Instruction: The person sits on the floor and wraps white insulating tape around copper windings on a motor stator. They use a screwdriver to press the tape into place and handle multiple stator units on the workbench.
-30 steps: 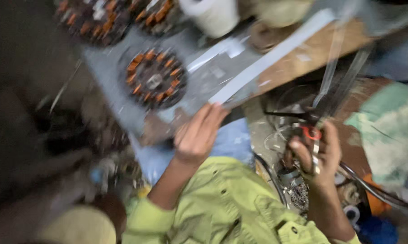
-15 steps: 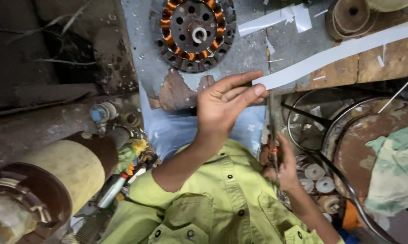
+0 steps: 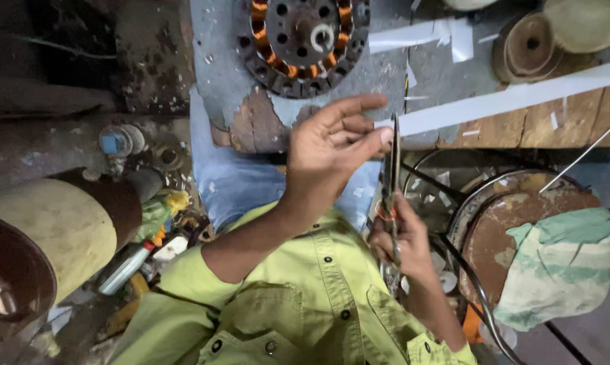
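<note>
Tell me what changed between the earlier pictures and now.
The left hand moved from the bench edge to the end of the white strip and now pinches it. The right hand rose from beside the lap, bringing the scissors up to the strip end, blades upright. The right grip on the scissors stayed; the copper-wound stator stayed on the bench.

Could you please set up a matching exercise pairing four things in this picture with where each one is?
Things:
1. scissors
2. white strip
3. wound motor core
4. green cloth

Places:
A. draped on the rusty round stool
B. end pinched in the left hand
C. held in the right hand
D. lying on the grey bench top

Pairs: 1-C, 2-B, 3-D, 4-A
</note>
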